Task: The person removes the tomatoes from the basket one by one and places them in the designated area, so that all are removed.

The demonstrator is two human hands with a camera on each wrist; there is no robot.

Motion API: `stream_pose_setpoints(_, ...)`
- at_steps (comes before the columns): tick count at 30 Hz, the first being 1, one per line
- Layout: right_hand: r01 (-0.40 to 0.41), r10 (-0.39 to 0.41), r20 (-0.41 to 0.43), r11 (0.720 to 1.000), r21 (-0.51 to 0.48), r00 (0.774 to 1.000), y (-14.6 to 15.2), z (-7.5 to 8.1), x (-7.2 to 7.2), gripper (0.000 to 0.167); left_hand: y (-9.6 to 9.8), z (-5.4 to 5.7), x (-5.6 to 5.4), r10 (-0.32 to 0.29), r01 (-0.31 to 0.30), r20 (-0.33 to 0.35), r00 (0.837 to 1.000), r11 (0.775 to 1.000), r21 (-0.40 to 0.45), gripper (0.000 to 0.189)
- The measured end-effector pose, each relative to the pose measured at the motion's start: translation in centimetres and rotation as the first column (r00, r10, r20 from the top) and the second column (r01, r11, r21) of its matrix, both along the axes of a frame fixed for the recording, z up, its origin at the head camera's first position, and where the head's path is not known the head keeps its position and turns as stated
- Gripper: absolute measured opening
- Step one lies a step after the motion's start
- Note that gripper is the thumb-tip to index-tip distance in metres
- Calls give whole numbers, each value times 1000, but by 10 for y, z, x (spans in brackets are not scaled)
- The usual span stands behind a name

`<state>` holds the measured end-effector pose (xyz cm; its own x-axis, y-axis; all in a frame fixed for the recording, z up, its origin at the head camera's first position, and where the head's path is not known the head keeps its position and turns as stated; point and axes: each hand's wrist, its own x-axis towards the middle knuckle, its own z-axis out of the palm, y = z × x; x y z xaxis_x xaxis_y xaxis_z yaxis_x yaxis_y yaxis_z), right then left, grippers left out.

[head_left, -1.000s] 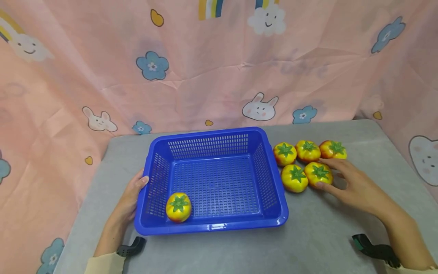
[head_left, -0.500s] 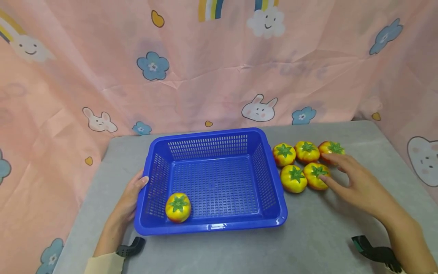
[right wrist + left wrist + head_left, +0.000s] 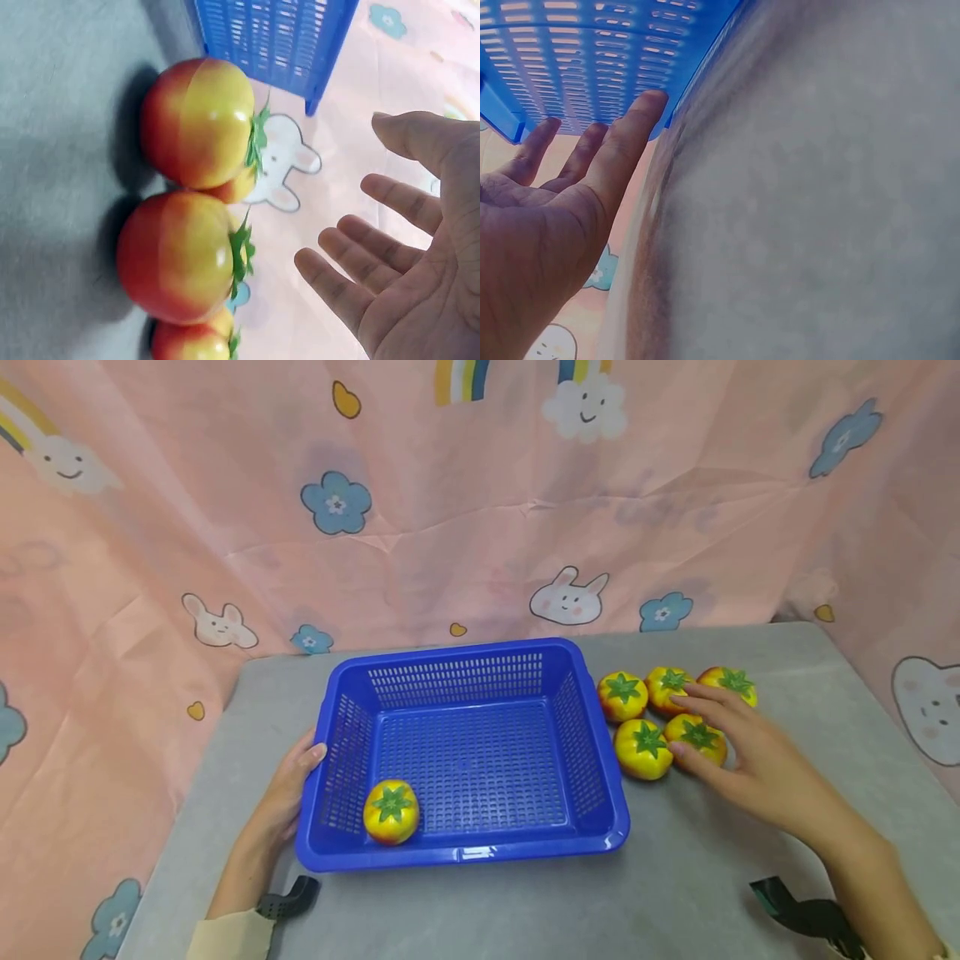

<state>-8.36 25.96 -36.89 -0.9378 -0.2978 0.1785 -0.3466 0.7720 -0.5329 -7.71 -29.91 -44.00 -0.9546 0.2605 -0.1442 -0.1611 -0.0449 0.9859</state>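
My left hand (image 3: 288, 785) holds the left rim of a blue plastic basket (image 3: 465, 857), thumb over the edge. In the left wrist view its fingers (image 3: 622, 150) reach the basket's slotted outer wall. One yellow-and-red tomato-like fruit (image 3: 392, 812) with green star-shaped leaves sits in the basket's near left corner. My right hand (image 3: 757, 768) hovers over several like fruits right of the basket, above the near right fruit (image 3: 708, 745). Its fingers are spread with nothing between them, and the right wrist view shows the palm (image 3: 435, 285) apart from the fruits (image 3: 180, 255).
Beside the basket stand the near left fruit (image 3: 642, 749) and a back row with a left fruit (image 3: 622, 697), a middle fruit (image 3: 666, 689) and a right fruit (image 3: 729, 681). The grey table (image 3: 525, 910) meets a pink patterned curtain (image 3: 450, 560) behind.
My right hand first drew back and up from the near right fruit, then came left over it, towards the near left fruit. The left hand and basket stay put.
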Motion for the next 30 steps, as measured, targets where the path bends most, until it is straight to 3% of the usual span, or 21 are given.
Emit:
stream_pose_setpoints(7, -64, 64, -2, 998, -17, 998, -18, 14, -5, 61, -1, 0, -1, 7, -7, 6, 1000, 1000, 12, 68)
stream_pose_setpoints(15, -76, 75, 39, 997, 31, 996, -39, 31, -6, 63, 0, 1, 0, -6, 6, 15, 1000, 1000, 25, 69)
stream_pose_setpoints(23, -129, 126, 42, 989, 71, 991, -58, 39, -14, 65, -1, 1, 0, 1, -1, 13, 1000, 1000, 10, 69)
stream_pose_setpoints(30, -177, 173, 82, 983, 42, 981, -71, 46, -17, 62, -1, 1, 1, 3, -3, 15, 1000, 1000, 18, 69)
